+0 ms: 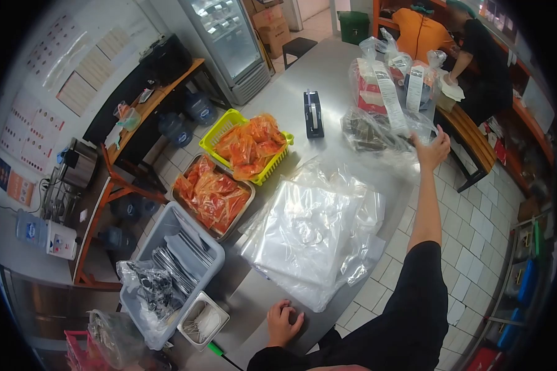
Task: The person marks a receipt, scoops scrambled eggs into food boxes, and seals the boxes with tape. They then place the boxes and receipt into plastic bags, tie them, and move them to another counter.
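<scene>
My right hand (432,150) reaches far across the steel table (328,80) and grips the edge of a clear plastic bag with dark contents (371,132). Behind that bag stand packed clear bags with long receipts (390,77). My left hand (283,321) rests fingers-down on the table's near edge, holding nothing, just below a stack of empty clear plastic bags (312,232).
A yellow basket (221,128) and a metal tray (192,170) hold orange sauce packets. A grey bin (161,232) holds cutlery packs. A tape dispenser (314,113) stands mid-table. Two people work at the counter at the back right (452,43). A glass-door fridge (229,37) stands behind.
</scene>
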Motion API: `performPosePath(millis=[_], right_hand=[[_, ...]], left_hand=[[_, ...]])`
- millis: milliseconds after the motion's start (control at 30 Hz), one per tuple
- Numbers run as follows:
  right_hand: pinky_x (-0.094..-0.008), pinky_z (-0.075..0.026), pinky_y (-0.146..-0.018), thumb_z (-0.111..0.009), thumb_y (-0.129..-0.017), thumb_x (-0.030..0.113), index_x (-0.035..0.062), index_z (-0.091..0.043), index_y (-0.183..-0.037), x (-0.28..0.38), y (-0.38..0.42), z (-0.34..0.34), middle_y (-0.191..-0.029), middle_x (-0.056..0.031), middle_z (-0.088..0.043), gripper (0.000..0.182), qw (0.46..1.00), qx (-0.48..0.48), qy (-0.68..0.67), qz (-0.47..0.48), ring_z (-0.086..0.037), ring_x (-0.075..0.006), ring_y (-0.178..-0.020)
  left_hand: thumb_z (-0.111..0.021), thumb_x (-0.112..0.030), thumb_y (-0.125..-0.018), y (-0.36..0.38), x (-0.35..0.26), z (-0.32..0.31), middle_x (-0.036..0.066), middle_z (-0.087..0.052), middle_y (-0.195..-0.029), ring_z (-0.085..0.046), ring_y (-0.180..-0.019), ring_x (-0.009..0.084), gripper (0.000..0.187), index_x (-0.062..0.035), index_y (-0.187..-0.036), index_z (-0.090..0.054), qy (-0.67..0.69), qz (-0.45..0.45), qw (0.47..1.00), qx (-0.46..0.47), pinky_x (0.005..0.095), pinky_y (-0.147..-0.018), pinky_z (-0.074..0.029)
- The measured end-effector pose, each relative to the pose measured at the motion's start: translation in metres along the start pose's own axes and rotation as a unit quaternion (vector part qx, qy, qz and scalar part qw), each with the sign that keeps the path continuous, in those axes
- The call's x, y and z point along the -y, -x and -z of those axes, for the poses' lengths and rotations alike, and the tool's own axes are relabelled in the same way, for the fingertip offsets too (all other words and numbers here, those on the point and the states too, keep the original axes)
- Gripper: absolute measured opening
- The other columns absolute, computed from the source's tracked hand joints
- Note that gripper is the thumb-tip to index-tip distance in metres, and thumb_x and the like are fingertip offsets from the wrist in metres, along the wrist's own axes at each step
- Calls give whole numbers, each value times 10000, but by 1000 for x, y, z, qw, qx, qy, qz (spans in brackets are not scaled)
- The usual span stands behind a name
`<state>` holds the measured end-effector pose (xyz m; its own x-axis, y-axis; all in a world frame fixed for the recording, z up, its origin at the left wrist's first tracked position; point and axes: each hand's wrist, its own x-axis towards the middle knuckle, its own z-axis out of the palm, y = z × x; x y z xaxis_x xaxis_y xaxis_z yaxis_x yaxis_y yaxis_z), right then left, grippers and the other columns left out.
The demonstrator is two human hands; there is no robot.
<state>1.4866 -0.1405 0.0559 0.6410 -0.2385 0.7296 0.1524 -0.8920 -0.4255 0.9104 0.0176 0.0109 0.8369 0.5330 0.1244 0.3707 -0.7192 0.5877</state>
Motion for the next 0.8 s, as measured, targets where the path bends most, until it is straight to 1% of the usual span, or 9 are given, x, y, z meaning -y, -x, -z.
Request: performPosePath(millis=[67,100,233,300,367,467,533,667,800], right_hand=[[-399,-365,-911,-693,-691,495,167,-442,-1256,-53,-14,-47,-1206,-144,-484,700,925,108,-332,-152,-478,-285,-1080],[-341,-373,-902,-648,-770,450,163,-448,-1259,-76,-12,-74,-1111,-147,-564,600,708,203,-616,-279,-535,-275,-1010],[-329,-442,-710,-529,-862,324,26,-589,-928,-34,39,-42,-759,-67,-636,311,923,377,-80,-14,-616,-217,-753],[-322,-424,-655,-488,-883,253,2,-580,-804,-36,90,-19,-703,-41,-603,280,923,319,-188,107,-589,-172,-722],[-338,-421,-657,-499,-878,225,-10,-566,-795,-14,109,48,-608,-31,-532,258,808,451,-350,-147,-548,-216,-649],[-350,-421,-720,-561,-862,253,-24,-573,-861,-35,122,95,-711,-72,-521,277,773,391,-467,-179,-515,-237,-702],[-374,-409,-823,-651,-796,372,-38,-544,-1029,4,120,116,-988,-168,-519,484,925,222,-291,-100,-512,-266,-905],[-477,-367,-924,-720,-661,518,10,-424,-1227,101,104,64,-1228,-241,-406,815,944,292,-143,-57,-398,-411,-1146],[-459,-411,-896,-696,-699,381,64,-520,-1171,125,117,24,-1262,-237,-446,595,915,395,70,-28,-449,-414,-1135]], left_hand=[[-729,-219,-660,-2,-1,0,117,-520,-1042,-499,-975,292,249,-79,-759,-548,-5,0,1000,-2,409,-820,-377],[-729,-219,-660,-3,-1,-1,117,-520,-1042,-499,-975,292,249,-79,-759,-548,3,-1,1000,-2,409,-820,-377],[-723,-220,-652,-2,-1,-2,93,-529,-1036,-510,-943,287,233,-95,-744,-549,-28,-7,1000,-12,407,-788,-386],[-721,-215,-654,-2,-3,-2,115,-514,-1043,-495,-975,300,243,-86,-764,-547,-19,-5,1000,-11,409,-810,-374],[-722,-215,-652,-4,-2,-1,114,-512,-1047,-496,-972,300,244,-87,-764,-547,-19,4,1000,-15,406,-807,-375],[-721,-211,-652,-3,-4,1,114,-512,-1046,-501,-960,290,243,-85,-764,-546,-9,-7,1000,-17,398,-795,-379],[-718,-207,-653,-5,-4,1,101,-520,-1041,-509,-942,281,236,-90,-755,-541,-12,-9,1000,-26,394,-785,-382],[-713,-207,-659,0,0,-1,91,-530,-1037,-523,-914,266,233,-93,-746,-530,1,-10,999,-31,389,-770,-391],[-709,-212,-672,-4,0,4,82,-537,-1032,-534,-899,260,229,-85,-741,-532,16,-17,999,-33,390,-758,-409]])
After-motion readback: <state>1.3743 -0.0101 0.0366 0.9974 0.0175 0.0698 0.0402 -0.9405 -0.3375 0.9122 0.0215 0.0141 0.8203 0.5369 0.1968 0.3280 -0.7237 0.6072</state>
